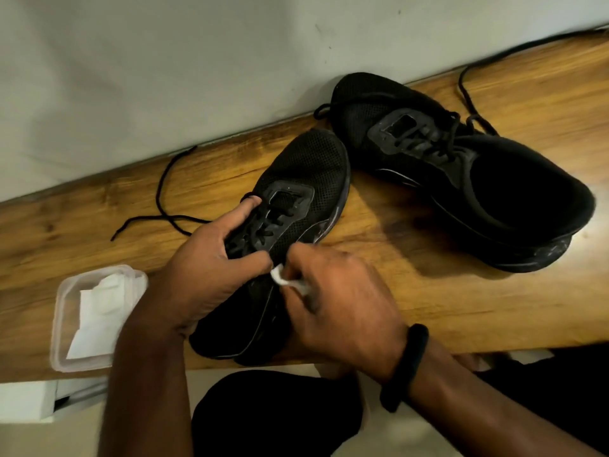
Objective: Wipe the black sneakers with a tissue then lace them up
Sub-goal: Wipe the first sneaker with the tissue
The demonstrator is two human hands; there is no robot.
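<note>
1. Wooden tabletop (461,308), warm brown grain, runs slantwise across the view. Pale grey wall (164,61) stands behind it at 12 o'clock.
2. Near sneaker (306,179): black mesh, sits at centre of the view on the tabletop. Toe points toward 1 o'clock; heel lies at the table's front edge toward 7 o'clock. Eyelets are threaded, and a loose lace (164,192) trails over the wood toward 9 o'clock.
3. Left hand (211,258): grips the near sneaker from its 9 o'clock side. Index finger lies along the eyelet row; thumb crosses the upper below the lacing.
4. Right hand (342,308): slightly blurred, fingers curled, pinching a small white tissue (280,277). The wad is pressed to the near sneaker's upper, just beside the left thumb. Black wristband (407,364) on the wrist.
5. Second sneaker (461,166): black, at 2 o'clock, no hand on it. Toe aims toward 11 o'clock, heel toward 4 o'clock. Its side is just beside the near sneaker's toe; contact cannot be told. Its lace (468,87) runs off toward 1 o'clock.
6. Clear plastic container (66,324) at 8 o'clock, at the table's front edge, holds folded white tissues (95,315). The left forearm passes in front of its 3 o'clock side.
7. Knees in dark trousers (276,413) at 6 o'clock, below the table edge.
</note>
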